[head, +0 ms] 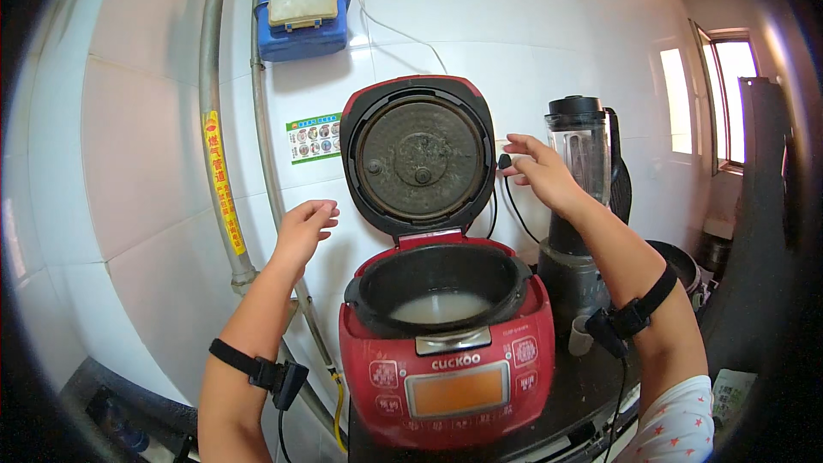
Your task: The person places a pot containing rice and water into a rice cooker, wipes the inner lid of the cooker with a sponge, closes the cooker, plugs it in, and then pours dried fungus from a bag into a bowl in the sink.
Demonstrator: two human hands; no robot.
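Note:
In front of me stands a red Cuckoo rice cooker point(379, 418) with its lid point(424, 141) raised upright. A dark inner pot point(386, 270) sits in it and holds a cloudy, whitish liquid point(442, 307). To the left of the lid, my left hand point(307, 231) is in the air, holding nothing, its fingers loosely bent. My right hand point(540, 170) hangs just right of the lid with fingers spread. Behind its fingertips a black plug point(505, 161) shows at the wall, its cord running down; contact between them is not clear.
A blender point(582, 154) stands right of the cooker, with a small translucent cup point(580, 335) in front of it. At the left, grey pipes point(212, 77) climb the tiled wall below a blue gas meter point(302, 9). A dark pan point(675, 263) is behind my right forearm.

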